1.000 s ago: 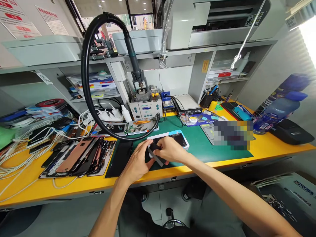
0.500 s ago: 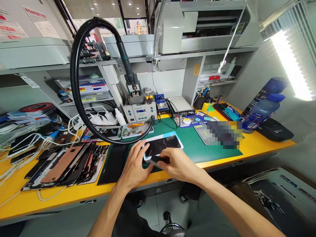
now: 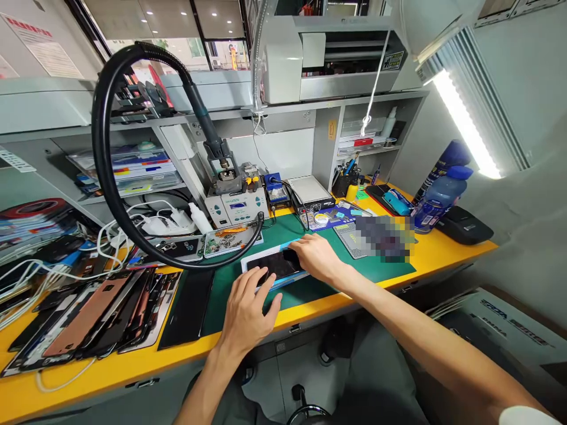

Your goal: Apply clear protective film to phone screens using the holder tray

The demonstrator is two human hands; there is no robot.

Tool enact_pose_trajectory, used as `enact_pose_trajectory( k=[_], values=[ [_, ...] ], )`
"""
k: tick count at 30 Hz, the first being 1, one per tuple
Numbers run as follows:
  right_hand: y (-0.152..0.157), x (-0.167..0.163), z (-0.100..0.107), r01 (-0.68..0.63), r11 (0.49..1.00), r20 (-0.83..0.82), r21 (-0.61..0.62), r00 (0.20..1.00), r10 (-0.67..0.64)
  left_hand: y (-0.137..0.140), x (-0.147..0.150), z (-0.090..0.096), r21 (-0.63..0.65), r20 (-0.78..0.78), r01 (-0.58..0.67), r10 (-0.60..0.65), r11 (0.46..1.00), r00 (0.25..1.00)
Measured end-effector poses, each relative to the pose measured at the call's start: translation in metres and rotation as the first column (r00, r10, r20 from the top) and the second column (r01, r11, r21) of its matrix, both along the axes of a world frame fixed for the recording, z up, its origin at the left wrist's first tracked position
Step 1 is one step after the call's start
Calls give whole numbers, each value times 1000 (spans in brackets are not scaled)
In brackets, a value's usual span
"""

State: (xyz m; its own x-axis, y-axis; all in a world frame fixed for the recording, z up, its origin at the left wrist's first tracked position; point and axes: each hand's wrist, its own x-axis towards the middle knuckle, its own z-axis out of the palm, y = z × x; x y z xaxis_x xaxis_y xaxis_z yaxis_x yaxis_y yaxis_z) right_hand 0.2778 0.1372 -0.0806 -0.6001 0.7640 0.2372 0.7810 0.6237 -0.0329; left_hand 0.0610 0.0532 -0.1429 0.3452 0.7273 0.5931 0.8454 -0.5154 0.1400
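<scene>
Yellow counter (image 3: 456, 252) runs across in front of me, slanting upward to the right in my view, with a green mat (image 3: 376, 270) laid on it. On that mat, left of its middle, is the phone (image 3: 277, 264), dark screen facing up, in a white-and-blue holder (image 3: 290, 280). Its long axis goes from side to side before me, roughly in line with the counter's front edge, one short end pointing left and the other right; I cannot tell which end is its top. My left hand (image 3: 248, 307) reaches up to the left end, fingertips at the near corner of the screen, thumb standing well off from the fingers, so that grip is spread apart. My right hand (image 3: 316, 257) covers part of the right end with its fingers bent; whether this grip is clamped on the edge or merely touching it, I cannot tell. Left of my left hand a dark panel (image 3: 186, 307) lies lengthwise away from me, beside a pile of phone parts (image 3: 93, 313). Behind the phone sits a grey control box (image 3: 243, 215), its black hose (image 3: 101, 130) looping out to the left
</scene>
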Motion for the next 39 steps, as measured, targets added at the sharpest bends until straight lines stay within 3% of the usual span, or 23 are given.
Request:
enact_pose_trajectory(
  k=[3, 6, 11, 14, 18, 20, 23, 26, 29, 31, 34, 36, 37, 39],
  values=[
    [-1, 1, 3, -46, 999, -15, -25, 999, 46, 2, 1, 8, -26, 3, -5, 5, 1000, 1000],
    [3, -9, 4, -86, 995, -40, -50, 996, 84, 7, 3, 21, -134, 21, -16, 19, 991, 1000],
    [31, -17, 9, -6, 999, -164, -47, 987, -1, 24, 4, 40, -245, 25, -47, 54, 968, 998],
    [31, -5, 10, 25, 1000, -304, -3, 952, -25, 31, 3, 47, -307, 1, -3, 3, 952, 1000],
    [8, 26, -1, 80, 996, -495, 28, 867, -56, 27, 6, 56, -356, -14, -14, 9, 935, 1000],
    [-4, 42, -11, 163, 986, -644, -18, 753, -136, 18, 7, 60, -364, -15, -41, 38, 931, 999],
    [-19, 61, -26, 295, 951, -730, -93, 630, -267, -8, 3, 66, -376, 2, -72, 78, 924, 997],
    [-29, 71, -36, 457, 875, -777, -161, 488, -398, -42, -8, 69, -453, 114, -53, 117, 890, 987],
    [-32, 76, -45, 551, 771, -741, -319, 361, -565, -75, -25, 67, -483, 252, -34, 177, 875, 951],
    [-32, 80, -54, 575, 729, -715, -371, 324, -620, -93, -41, 65, -426, 315, -75, 225, 902, 922],
    [-30, 86, -67, 560, 733, -726, -387, 304, -616, -112, -81, 61, -277, 365, -277, 368, 920, 855],
    [-30, 88, -72, 546, 738, -734, -398, 294, -613, -118, -122, 62, -211, 381, -492, 534, 845, 755],
    [-30, 89, -73, 543, 738, -731, -402, 295, -616, -118, -147, 63, -213, 378, -609, 639, 764, 669],
    [-30, 91, -76, 548, 736, -726, -398, 303, -617, -111, -198, 67, -291, 277, -817, 862, 497, 425]
  ],
)
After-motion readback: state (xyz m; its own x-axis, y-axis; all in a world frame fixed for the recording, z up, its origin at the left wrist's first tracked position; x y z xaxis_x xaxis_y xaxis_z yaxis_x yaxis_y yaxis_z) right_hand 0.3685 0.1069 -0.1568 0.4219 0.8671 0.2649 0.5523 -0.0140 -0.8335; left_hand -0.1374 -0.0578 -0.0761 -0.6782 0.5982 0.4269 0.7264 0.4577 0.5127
